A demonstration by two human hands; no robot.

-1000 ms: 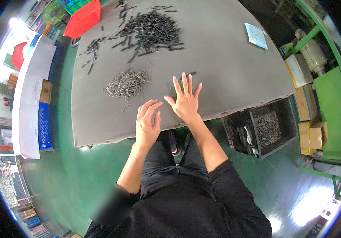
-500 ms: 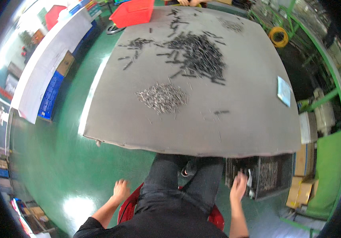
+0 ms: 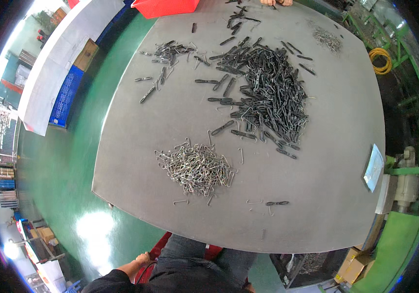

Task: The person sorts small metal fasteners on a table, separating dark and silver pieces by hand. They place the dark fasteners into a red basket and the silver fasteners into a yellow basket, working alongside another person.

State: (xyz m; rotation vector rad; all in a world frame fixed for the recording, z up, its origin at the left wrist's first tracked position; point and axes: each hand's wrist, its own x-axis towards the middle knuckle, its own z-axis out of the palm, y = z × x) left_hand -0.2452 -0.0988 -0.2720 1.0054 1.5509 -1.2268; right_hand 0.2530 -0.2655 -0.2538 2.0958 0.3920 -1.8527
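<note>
The left hand [image 3: 142, 259] had dropped from over the table [image 3: 336, 200] to beside the chair [image 3: 161, 245], its grip unclear like that of the barely visible right hand [image 3: 250, 288], leaving hooks [image 3: 197, 168] and black clips [image 3: 277, 93] untouched ahead of both.

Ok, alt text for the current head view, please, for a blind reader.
A large pile of black, elongated pieces and, closer to the wearer, a smaller heap of bent metal hooks lie on a grey table. The wearer's left hand is low beside a red seat; another person's hands show at the far edge.
</note>
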